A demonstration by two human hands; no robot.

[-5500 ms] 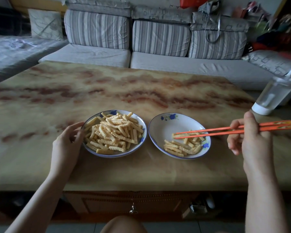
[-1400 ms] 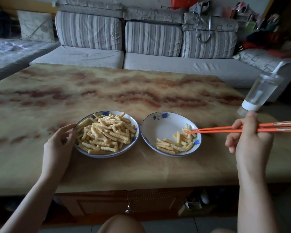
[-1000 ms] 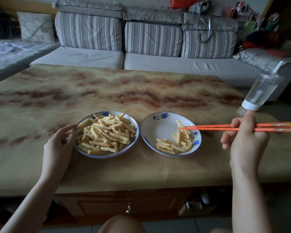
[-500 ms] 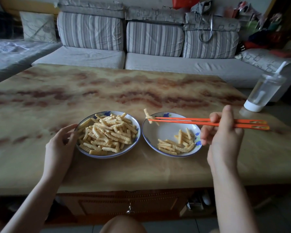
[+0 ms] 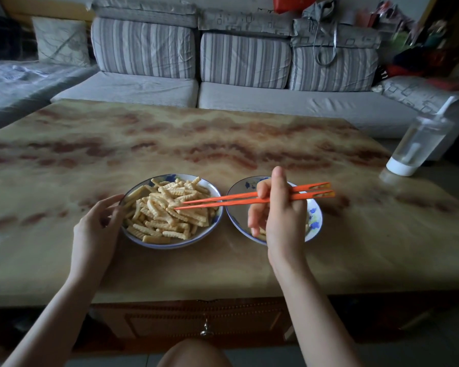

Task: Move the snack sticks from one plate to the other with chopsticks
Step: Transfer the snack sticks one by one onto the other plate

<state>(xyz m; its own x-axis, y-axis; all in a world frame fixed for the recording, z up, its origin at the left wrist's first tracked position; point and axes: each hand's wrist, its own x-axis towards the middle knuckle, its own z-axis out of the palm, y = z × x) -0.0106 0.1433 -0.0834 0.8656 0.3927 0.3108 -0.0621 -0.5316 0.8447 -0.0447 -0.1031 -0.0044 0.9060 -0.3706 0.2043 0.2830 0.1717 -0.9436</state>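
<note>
Across the top of the frame, a grey striped sofa (image 5: 244, 59); below it, filling the middle band, a glossy marbled table (image 5: 223, 144), with a clear bottle (image 5: 419, 144) parked at the right edge, well apart from the work. Just below centre, two blue-rimmed plates side by side, nearly touching, probably set close to keep each carry short. Left of centre, the full plate (image 5: 167, 245), heaped with crinkled snack sticks (image 5: 159, 215). Right of centre, the sparse plate (image 5: 239, 207), mostly hidden by the right hand (image 5: 281, 221), with only a few sticks peeping out under the fingers. Reaching leftward across the sparse plate, that hand, thumb and curled fingers clamped on the orange chopsticks (image 5: 236, 198) behind their middle, likely for reach. Tips slightly apart, down on the top of the heap. Cannot tell whether pinching a stick or merely touching one. At the full plate's left rim, the left hand (image 5: 96, 229), fingers loosely bent, fingertips against the edge, apparently to stop the plate sliding under the tips. Hard to judge from this alone which plate gives and which receives.
</note>
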